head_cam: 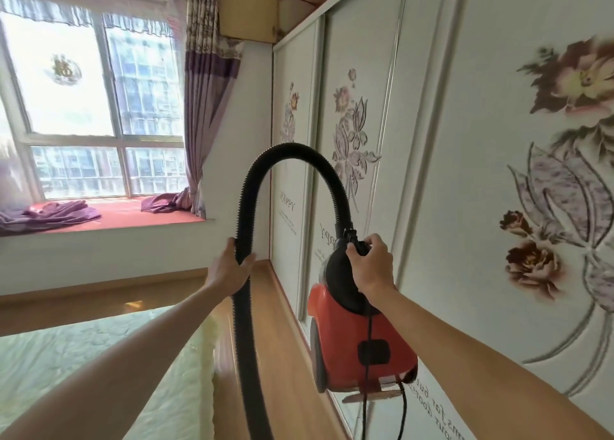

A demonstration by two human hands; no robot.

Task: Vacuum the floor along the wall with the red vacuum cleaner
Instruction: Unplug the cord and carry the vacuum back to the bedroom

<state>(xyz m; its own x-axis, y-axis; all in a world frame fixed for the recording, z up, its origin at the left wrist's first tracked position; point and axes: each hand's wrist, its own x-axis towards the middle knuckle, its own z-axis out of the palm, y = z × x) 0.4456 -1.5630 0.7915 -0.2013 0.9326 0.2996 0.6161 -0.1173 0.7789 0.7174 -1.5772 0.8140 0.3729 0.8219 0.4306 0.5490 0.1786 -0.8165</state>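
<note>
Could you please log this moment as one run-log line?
left hand: grips hose | right hand: grips vacuum top | vacuum: beside wardrobe

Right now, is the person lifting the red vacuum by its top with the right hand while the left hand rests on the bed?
No. The head view shows the left hand gripping the black hose instead. The right hand does hold the red vacuum up by its top.
</note>
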